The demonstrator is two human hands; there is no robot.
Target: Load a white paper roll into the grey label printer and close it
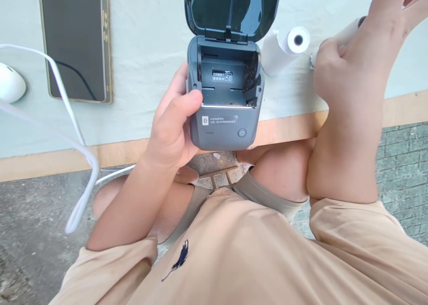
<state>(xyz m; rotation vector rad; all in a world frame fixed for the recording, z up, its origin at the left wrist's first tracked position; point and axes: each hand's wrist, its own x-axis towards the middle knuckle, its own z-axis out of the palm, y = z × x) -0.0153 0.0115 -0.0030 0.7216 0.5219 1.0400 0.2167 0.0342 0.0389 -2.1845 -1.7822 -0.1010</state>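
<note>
Head view: the left hand [174, 126] wraps around the left side of a small grey printer [224, 95], thumb on its front rim, holding it steady at the near edge of the table [140, 51]. The printer's lid [232, 8] stands fully open and the paper bay [225, 80] inside is bare, with only a small label on its back wall. So the opening is done, and no roll sits in the bay yet.

The right hand [347, 68] is raised over the right part of the table, seen from the back, fingers curled around what looks like a paper roll [349, 30]; only a sliver of it shows past the knuckles, so I cannot tell how firmly it is held. 1 more paper roll on the table [284, 48] lies just right of the printer, near the lid hinge.

The printer's front overhangs or sits flush with the wooden table edge [404, 109], above the person's knees. Between the right hand and the bay the way is open apart from the lying roll. To the left, a white cable [72, 122] loops off the table, and a dark tablet [75, 42] and a white mouse [10, 82] lie well apart from the printer.
</note>
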